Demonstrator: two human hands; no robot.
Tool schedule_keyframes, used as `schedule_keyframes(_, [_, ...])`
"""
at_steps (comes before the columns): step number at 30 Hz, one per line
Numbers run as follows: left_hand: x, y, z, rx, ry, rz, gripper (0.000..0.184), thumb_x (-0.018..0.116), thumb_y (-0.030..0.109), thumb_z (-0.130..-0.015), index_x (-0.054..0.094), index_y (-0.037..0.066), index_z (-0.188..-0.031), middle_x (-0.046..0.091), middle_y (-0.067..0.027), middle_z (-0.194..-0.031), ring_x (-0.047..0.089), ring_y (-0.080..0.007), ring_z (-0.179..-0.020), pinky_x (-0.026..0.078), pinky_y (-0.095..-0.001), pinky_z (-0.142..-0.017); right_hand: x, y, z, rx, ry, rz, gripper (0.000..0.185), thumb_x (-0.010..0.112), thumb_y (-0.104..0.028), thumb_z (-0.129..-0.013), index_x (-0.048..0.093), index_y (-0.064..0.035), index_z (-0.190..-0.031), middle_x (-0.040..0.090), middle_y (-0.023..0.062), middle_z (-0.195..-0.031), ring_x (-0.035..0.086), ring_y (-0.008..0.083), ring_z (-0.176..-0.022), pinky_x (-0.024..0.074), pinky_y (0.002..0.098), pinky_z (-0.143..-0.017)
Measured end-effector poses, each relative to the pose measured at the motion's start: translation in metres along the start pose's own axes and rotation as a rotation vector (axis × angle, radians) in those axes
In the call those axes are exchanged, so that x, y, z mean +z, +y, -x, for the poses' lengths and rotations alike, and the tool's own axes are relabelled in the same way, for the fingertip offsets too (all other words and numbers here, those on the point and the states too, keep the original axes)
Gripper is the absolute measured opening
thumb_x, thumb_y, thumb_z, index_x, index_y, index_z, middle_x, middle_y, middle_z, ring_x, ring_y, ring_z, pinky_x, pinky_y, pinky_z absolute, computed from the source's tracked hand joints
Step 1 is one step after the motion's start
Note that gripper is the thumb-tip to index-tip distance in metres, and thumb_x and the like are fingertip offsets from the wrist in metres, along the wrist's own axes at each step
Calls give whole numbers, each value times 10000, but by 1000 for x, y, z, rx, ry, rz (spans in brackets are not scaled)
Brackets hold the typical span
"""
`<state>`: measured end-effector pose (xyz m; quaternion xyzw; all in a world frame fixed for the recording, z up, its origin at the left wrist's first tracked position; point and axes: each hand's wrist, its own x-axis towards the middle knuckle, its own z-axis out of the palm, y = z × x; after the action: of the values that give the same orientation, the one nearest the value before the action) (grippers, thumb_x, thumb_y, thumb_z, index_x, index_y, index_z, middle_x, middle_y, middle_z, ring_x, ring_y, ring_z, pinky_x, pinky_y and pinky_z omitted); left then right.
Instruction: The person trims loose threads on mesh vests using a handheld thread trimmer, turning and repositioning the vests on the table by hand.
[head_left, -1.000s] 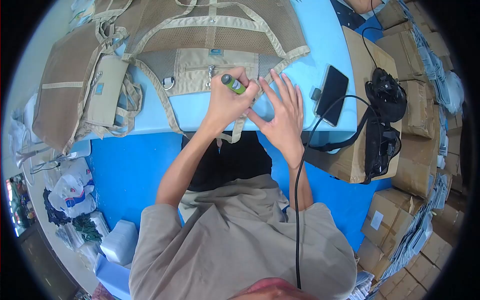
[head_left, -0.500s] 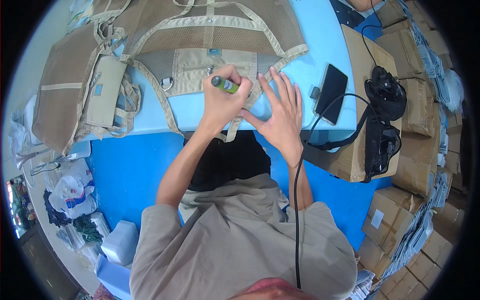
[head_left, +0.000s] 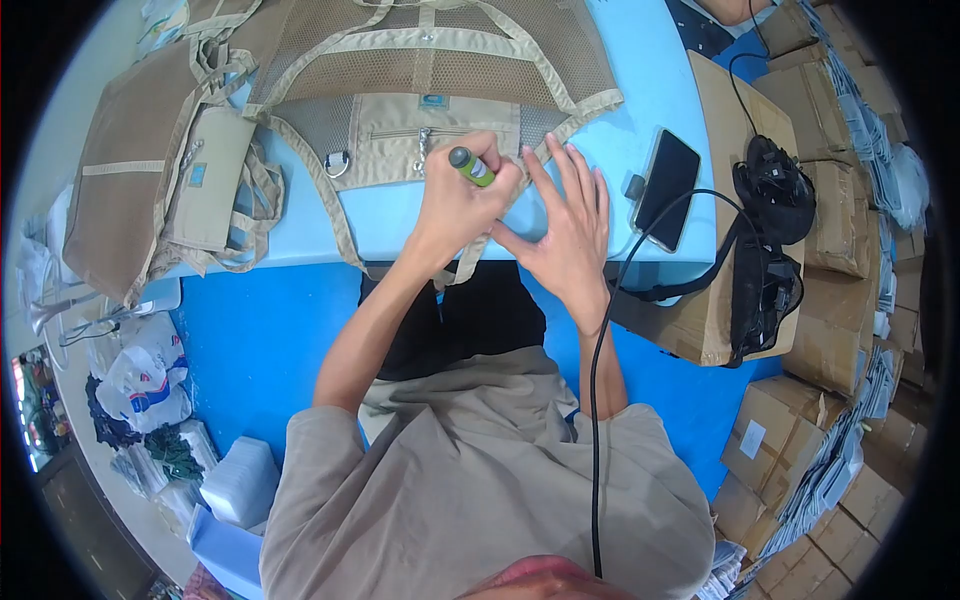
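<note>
My left hand (head_left: 465, 195) is closed round a thick, green, pen-shaped tool (head_left: 472, 167) with a dark grey end; its tip is hidden under the fingers. That hand rests on the strap side of a beige mesh bag (head_left: 420, 75), just below its zipped pocket (head_left: 385, 145). My right hand (head_left: 570, 225) lies flat with fingers spread, pressing on the bag's strap and the light blue table (head_left: 650, 95). A metal D-ring (head_left: 337, 163) and a zip pull (head_left: 423, 140) show on the pocket panel.
Another brown-and-beige bag (head_left: 130, 170) lies at the left. A phone (head_left: 667, 190) is at the right of the table. Beyond it, black pouches (head_left: 770, 190) sit on a cardboard box (head_left: 715, 130). A black cable (head_left: 597, 430) hangs across my right arm. Stacked cartons (head_left: 785, 440) line the right side.
My left hand has shifted slightly right with the green tool, whose end now tilts more to the upper left. My right hand stays spread in nearly the same place.
</note>
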<state>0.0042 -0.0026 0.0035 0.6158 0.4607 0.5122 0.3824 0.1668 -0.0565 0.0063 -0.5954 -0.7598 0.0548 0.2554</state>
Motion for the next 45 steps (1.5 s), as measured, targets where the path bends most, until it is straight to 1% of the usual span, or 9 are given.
schedule_keyframes(2, [-2,-3,-1,68,89,-14,276,722,0,-871,492,26,-720,505,19,-637,459,-55,-626,362,-295,-542,-2,-2,0,10,-1,-17,976,842,-681,-796,616,-97,-1544,437,146,-1705,377,365,-1586,219,591,-1305])
schedule_keyframes(5, [0,0,3,-5,-33,35,260,723,-3,-858,498,18,-730,519,1,-647,473,-64,-634,373,-291,-550,-1,-1,1,-5,-7,-2,983,839,-688,-799,609,-99,-1552,435,152,-1706,378,369,-1584,221,591,-1303])
schedule_keyframes(11, [-4,-9,0,91,67,-61,260,720,-6,-848,489,12,-729,525,-14,-649,478,-79,-623,381,-295,-551,-2,-3,0,7,-7,-17,983,843,-681,-802,607,-94,-1554,440,155,-1703,384,369,-1580,224,590,-1302])
schedule_keyframes(14, [0,-4,1,72,-22,-12,272,716,-7,-851,477,12,-722,516,-11,-652,466,-81,-616,373,-304,-547,1,0,1,-16,-1,4,975,850,-670,-802,612,-90,-1548,444,156,-1699,386,372,-1578,224,594,-1300])
schedule_keyframes(20, [-2,-5,0,142,126,-20,281,711,-22,-859,468,11,-722,501,-10,-662,450,-83,-618,368,-310,-553,2,0,1,-2,-3,-1,977,844,-673,-806,604,-99,-1558,436,160,-1704,382,373,-1582,219,596,-1302])
schedule_keyframes(23, [-1,-3,2,130,-20,22,281,714,-41,-848,466,11,-726,505,-19,-663,462,-87,-627,369,-308,-556,1,1,1,-14,-9,12,971,844,-670,-807,607,-100,-1556,438,164,-1703,380,376,-1582,218,596,-1302])
schedule_keyframes(32, [2,8,0,224,-19,-52,298,702,-55,-838,439,8,-714,478,-20,-661,440,-104,-620,370,-321,-560,2,4,2,-22,-11,5,958,837,-670,-815,608,-110,-1557,434,158,-1707,378,378,-1583,212,597,-1306])
schedule_keyframes(35, [-3,1,-4,96,82,-46,297,696,-57,-839,437,11,-712,459,-21,-657,426,-104,-620,367,-322,-560,0,-1,1,3,-5,-14,960,839,-673,-813,609,-109,-1556,434,157,-1706,381,378,-1581,217,595,-1305])
schedule_keyframes(45, [0,-4,0,100,41,-8,288,702,-53,-841,451,12,-718,519,-22,-677,485,-91,-636,393,-298,-567,0,0,1,5,2,-12,966,833,-688,-808,617,-103,-1545,440,157,-1700,383,379,-1578,225,594,-1302])
